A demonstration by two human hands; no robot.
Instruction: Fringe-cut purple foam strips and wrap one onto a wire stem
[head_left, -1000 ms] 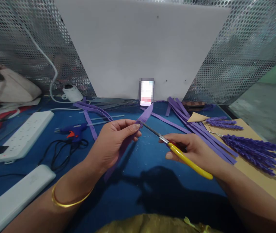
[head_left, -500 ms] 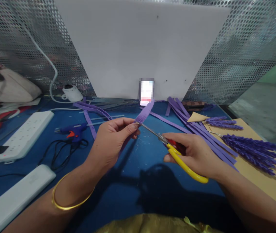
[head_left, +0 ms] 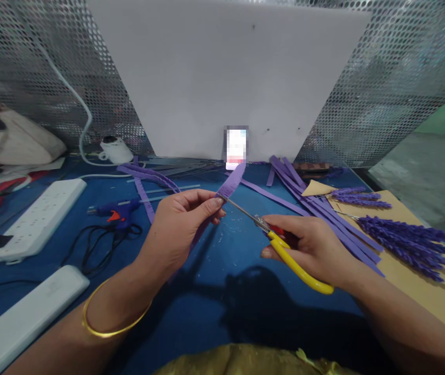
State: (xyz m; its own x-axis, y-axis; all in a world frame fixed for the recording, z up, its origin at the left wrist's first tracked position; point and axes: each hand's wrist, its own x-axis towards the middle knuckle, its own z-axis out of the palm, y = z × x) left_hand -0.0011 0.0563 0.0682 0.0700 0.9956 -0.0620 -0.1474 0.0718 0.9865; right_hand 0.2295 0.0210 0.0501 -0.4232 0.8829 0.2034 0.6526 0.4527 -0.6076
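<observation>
Between thumb and fingers, my left hand (head_left: 187,221) pinches a purple strip (head_left: 231,183) with fine cuts along it. One end of the strip rises toward the phone and the other hangs below the hand. My right hand (head_left: 308,242) is wrapped round a pair of scissors (head_left: 293,263) with yellow and red handles. Their blades meet the strip's edge right beside my left fingertips. Several uncut-looking purple strips (head_left: 318,213) lie on the blue table to the right. Another purple strip (head_left: 148,174) curls behind my left hand.
A lit phone (head_left: 237,148) leans on the white board (head_left: 222,78). At left are a blue glue gun (head_left: 119,212) with a black cord, a white power strip (head_left: 37,219), another white bar (head_left: 31,320) and a white cup (head_left: 116,150). Purple flower stems (head_left: 406,242) lie on brown paper at right.
The scissors and my right hand have shifted very slightly left. The raised end of the strip has dipped a little. My left hand keeps its pinch.
</observation>
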